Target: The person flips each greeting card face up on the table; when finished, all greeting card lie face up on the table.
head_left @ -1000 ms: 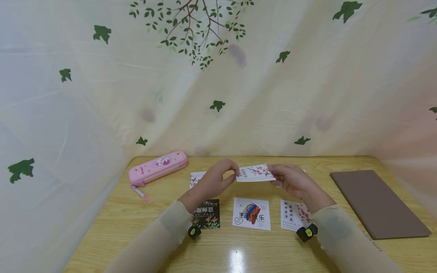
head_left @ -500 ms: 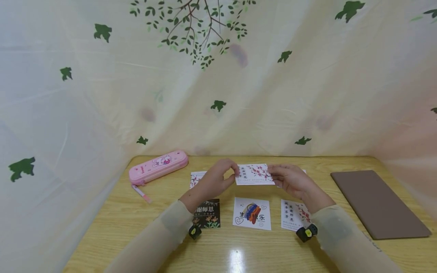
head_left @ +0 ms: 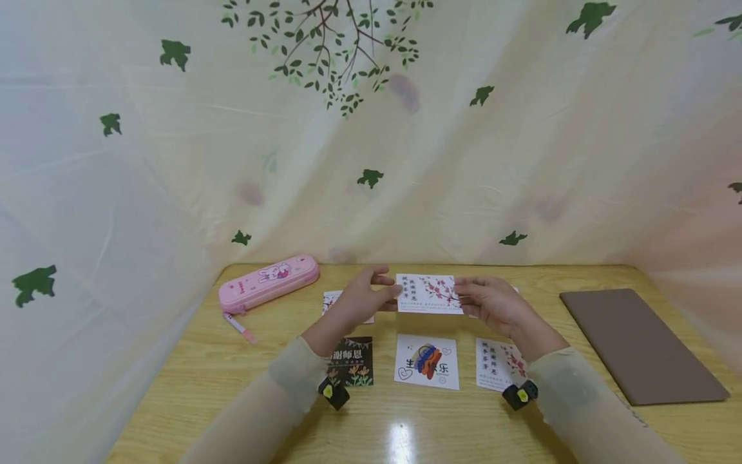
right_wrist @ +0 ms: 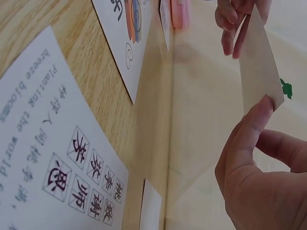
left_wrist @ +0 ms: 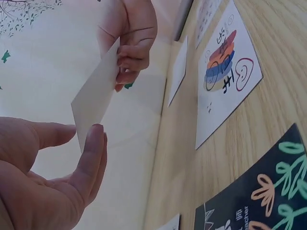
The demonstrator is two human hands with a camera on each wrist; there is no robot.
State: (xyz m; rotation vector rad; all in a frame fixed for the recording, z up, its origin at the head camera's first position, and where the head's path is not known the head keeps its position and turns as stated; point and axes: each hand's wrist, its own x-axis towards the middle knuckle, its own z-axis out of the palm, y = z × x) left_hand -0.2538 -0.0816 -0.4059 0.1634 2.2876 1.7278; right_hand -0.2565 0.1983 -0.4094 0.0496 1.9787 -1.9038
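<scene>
Above the table, a white greeting card point(head_left: 429, 294) with red blossoms and dark characters is held up between both hands, printed side toward the head camera. My left hand point(head_left: 362, 298) has its thumb at the card's left edge and fingertips behind it; the left wrist view shows the thumb and a finger point(left_wrist: 91, 155) on either side of that corner. With thumb and fingers, my right hand point(head_left: 497, 304) pinches the right edge. In the right wrist view the card's plain back point(right_wrist: 259, 67) is seen.
Below lie a black card point(head_left: 355, 367), a birthday card point(head_left: 426, 362) and another blossom card point(head_left: 493, 364). More cards, partly hidden, lie behind the hands. A pink pencil case point(head_left: 269, 283) stands back left, a brown folder point(head_left: 643, 348) lies right. A curtain point(head_left: 429, 212) hangs behind.
The card has tilted up to face the head camera more and shifted slightly left. My left fingers have loosened and spread at its edge; the right hand keeps its hold.
</scene>
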